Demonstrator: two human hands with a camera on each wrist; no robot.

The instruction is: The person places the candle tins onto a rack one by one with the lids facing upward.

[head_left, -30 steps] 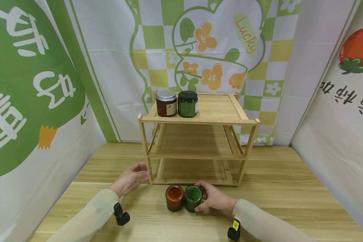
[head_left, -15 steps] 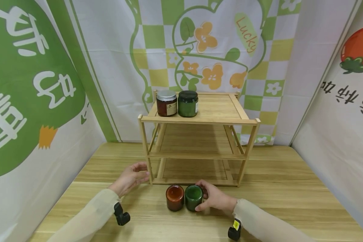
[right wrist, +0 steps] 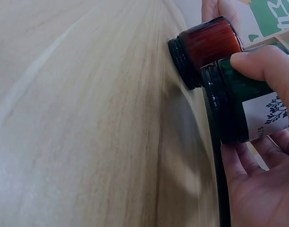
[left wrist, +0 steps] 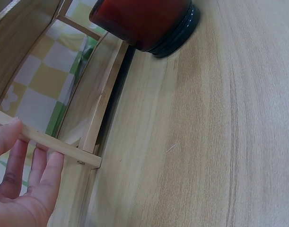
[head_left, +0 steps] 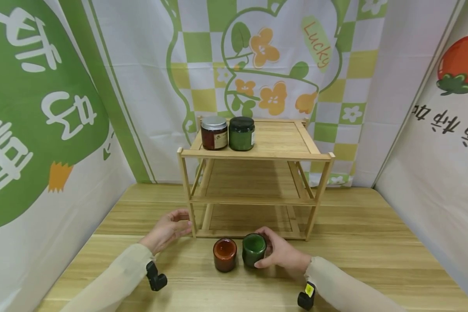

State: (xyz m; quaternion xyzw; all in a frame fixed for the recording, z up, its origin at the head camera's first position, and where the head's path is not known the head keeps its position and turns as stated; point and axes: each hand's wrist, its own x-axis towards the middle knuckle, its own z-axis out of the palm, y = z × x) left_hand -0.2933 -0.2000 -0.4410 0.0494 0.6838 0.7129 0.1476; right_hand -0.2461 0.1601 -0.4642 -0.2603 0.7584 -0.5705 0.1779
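My right hand [head_left: 282, 256] grips a small green jar [head_left: 253, 248] from its right side, just in front of the wooden shelf [head_left: 257, 154]. In the right wrist view the thumb lies over the green jar [right wrist: 239, 97], the fingers [right wrist: 258, 189] curl beneath it, and it looks slightly raised off the table. A red jar [head_left: 224, 254] stands to its left, black lid down on the table. My left hand [head_left: 167, 229] holds the shelf's front left leg [left wrist: 54, 147], thumb on one side and fingers [left wrist: 38, 177] on the other. The red jar [left wrist: 144, 21] sits beyond it.
The shelf's top tier carries a brown jar with a silver lid [head_left: 214, 133] and a green jar with a black lid [head_left: 242, 134]. Its middle and bottom tiers hold nothing. Printed cloth walls close in the wooden table [head_left: 374, 242] on three sides.
My right hand has taken the green jar a little right and toward the shelf, opening a gap from the red jar. The left hand has stayed on the shelf leg.
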